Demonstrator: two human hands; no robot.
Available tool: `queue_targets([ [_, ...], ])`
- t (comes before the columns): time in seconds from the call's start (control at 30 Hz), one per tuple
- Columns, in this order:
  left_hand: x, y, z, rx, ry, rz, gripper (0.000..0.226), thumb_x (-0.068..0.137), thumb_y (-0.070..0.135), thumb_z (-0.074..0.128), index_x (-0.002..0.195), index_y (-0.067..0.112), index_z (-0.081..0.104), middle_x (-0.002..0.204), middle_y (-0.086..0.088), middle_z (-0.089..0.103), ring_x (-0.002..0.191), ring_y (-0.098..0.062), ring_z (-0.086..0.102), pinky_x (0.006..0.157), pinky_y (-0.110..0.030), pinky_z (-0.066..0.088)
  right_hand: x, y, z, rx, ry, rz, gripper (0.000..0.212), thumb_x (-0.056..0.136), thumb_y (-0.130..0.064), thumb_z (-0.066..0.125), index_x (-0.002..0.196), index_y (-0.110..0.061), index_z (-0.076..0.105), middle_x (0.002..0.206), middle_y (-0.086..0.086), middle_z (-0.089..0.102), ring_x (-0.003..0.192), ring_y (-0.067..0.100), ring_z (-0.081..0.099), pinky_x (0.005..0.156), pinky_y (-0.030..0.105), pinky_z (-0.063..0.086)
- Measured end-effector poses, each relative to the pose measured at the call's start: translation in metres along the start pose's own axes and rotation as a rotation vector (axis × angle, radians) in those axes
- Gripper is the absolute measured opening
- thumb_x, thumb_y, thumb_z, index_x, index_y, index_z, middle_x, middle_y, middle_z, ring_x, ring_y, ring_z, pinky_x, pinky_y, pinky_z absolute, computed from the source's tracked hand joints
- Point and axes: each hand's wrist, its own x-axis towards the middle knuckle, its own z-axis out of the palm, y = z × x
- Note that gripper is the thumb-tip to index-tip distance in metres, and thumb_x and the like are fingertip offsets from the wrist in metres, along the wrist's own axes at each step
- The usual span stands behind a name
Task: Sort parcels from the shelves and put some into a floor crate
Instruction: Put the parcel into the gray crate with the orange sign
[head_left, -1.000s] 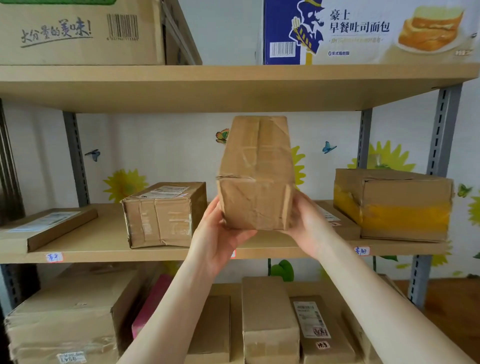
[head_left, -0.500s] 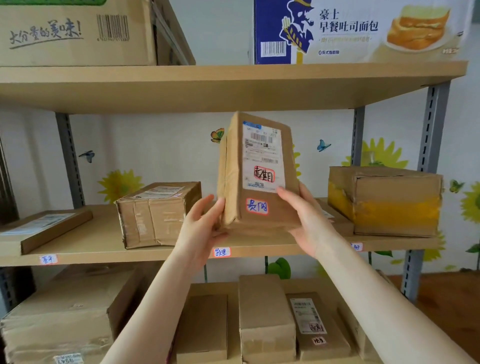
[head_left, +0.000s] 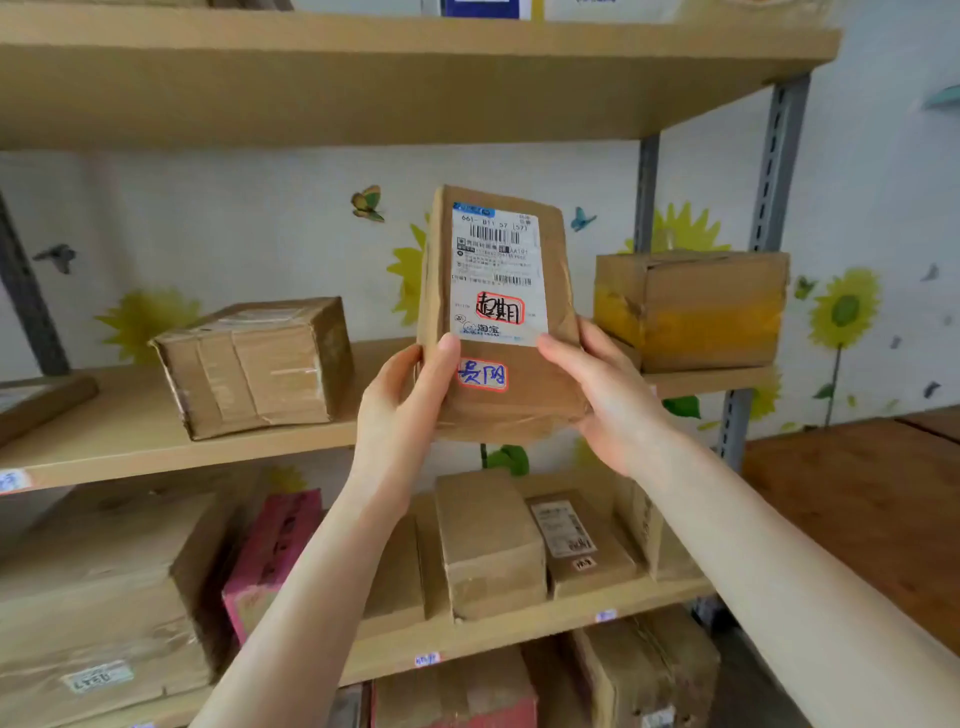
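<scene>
Parcel (head_left: 498, 322), small oblong carton, brown card under clear tape, creased at the lower corners. Position: upright in the air before the middle shelf (head_left: 130, 441), shipping label (head_left: 498, 275) facing the camera. Hold: left hand (head_left: 402, 410) grips the lower left edge, right hand (head_left: 608, 395) the lower right, thumbs on the front face. Handling, judged: light, fairly stiff, tape probably slick. Best taken by opposite long edges or supported from beneath. Floor crate not in view.

Parcel (head_left: 501, 317) held before shelf (head_left: 130, 447), between two boxes (head_left: 254, 364) (head_left: 691, 309).
</scene>
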Motion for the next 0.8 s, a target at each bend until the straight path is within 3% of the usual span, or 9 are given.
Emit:
queue_targets([
  [0.1, -0.026, -0.010, 0.012, 0.020, -0.049, 0.079, 0.047, 0.078, 0.053, 0.059, 0.093, 0.009, 0.068, 0.090, -0.001, 0.073, 0.086, -0.012, 0.065, 0.084, -0.033, 0.051, -0.039, 0.000, -0.018, -0.042, 0.077, 0.020, 0.031, 0.088, -0.020, 0.059, 0.114, -0.036, 0.059, 0.113, -0.007, 0.069, 0.108, 0.016, 0.062, 0.092, 0.041, 0.048],
  [0.17, -0.047, -0.021, 0.029, -0.006, -0.146, 0.081, 0.052, 0.077, 0.053, 0.057, 0.089, 0.002, 0.064, 0.089, -0.010, 0.071, 0.081, -0.014, 0.060, 0.080, -0.036, 0.049, -0.074, 0.003, -0.038, -0.077, 0.204, 0.036, 0.035, 0.088, -0.022, 0.059, 0.120, -0.035, 0.057, 0.114, -0.006, 0.068, 0.111, 0.018, 0.060, 0.095, 0.044, 0.047],
  [0.27, -0.084, -0.041, 0.065, -0.055, -0.364, -0.018, 0.041, 0.077, 0.046, 0.057, 0.087, 0.008, 0.066, 0.086, -0.003, 0.072, 0.081, -0.013, 0.063, 0.077, -0.031, 0.049, -0.140, 0.008, -0.071, -0.089, 0.401, 0.053, 0.034, 0.088, -0.017, 0.059, 0.120, -0.028, 0.056, 0.114, -0.002, 0.069, 0.106, 0.019, 0.064, 0.091, 0.041, 0.051],
  [0.4, -0.157, -0.064, 0.140, -0.103, -0.645, -0.164, 0.028, 0.084, 0.034, 0.063, 0.103, 0.013, 0.061, 0.092, 0.003, 0.068, 0.081, -0.008, 0.064, 0.070, -0.014, 0.050, -0.246, 0.011, -0.128, -0.105, 0.759, 0.092, 0.036, 0.087, -0.013, 0.060, 0.122, -0.020, 0.053, 0.113, 0.002, 0.067, 0.100, 0.018, 0.064, 0.087, 0.035, 0.052],
  [0.47, -0.202, -0.072, 0.184, -0.104, -0.749, -0.200, 0.024, 0.088, 0.026, 0.061, 0.106, 0.012, 0.055, 0.090, 0.007, 0.063, 0.076, 0.001, 0.059, 0.063, -0.006, 0.047, -0.302, 0.009, -0.161, -0.127, 0.919, 0.129, 0.027, 0.086, -0.016, 0.062, 0.112, -0.022, 0.056, 0.110, -0.001, 0.066, 0.100, 0.016, 0.063, 0.087, 0.033, 0.052],
  [0.53, -0.248, -0.079, 0.230, -0.102, -0.871, -0.255, 0.026, 0.087, 0.026, 0.061, 0.107, 0.011, 0.052, 0.093, 0.006, 0.062, 0.082, -0.004, 0.060, 0.073, -0.013, 0.049, -0.356, 0.006, -0.195, -0.130, 1.048, 0.160, 0.012, 0.087, -0.018, 0.062, 0.094, -0.026, 0.056, 0.098, -0.007, 0.066, 0.089, 0.010, 0.064, 0.077, 0.026, 0.053],
  [0.6, -0.295, -0.084, 0.278, -0.086, -0.997, -0.307, 0.026, 0.087, 0.028, 0.062, 0.106, 0.012, 0.052, 0.098, -0.001, 0.064, 0.089, -0.014, 0.063, 0.082, -0.027, 0.051, -0.409, 0.002, -0.232, -0.109, 1.171, 0.185, 0.007, 0.088, -0.019, 0.061, 0.088, -0.025, 0.056, 0.091, -0.009, 0.067, 0.079, 0.007, 0.064, 0.065, 0.020, 0.055],
  [0.73, -0.391, -0.097, 0.369, -0.072, -1.206, -0.400, 0.020, 0.090, 0.024, 0.059, 0.105, 0.012, 0.054, 0.096, -0.003, 0.067, 0.080, -0.007, 0.062, 0.065, -0.014, 0.050, -0.504, -0.003, -0.312, -0.053, 1.370, 0.225, 0.015, 0.088, -0.019, 0.060, 0.103, -0.022, 0.057, 0.098, -0.003, 0.068, 0.081, 0.011, 0.065, 0.063, 0.020, 0.055],
  [0.8, -0.434, -0.108, 0.412, -0.047, -1.297, -0.448, 0.025, 0.090, 0.025, 0.059, 0.112, 0.014, 0.056, 0.106, -0.004, 0.068, 0.084, -0.006, 0.063, 0.066, -0.013, 0.049, -0.545, -0.002, -0.354, -0.019, 1.446, 0.236, 0.018, 0.089, -0.016, 0.059, 0.106, -0.018, 0.057, 0.095, -0.002, 0.068, 0.079, 0.012, 0.065, 0.061, 0.020, 0.056],
])
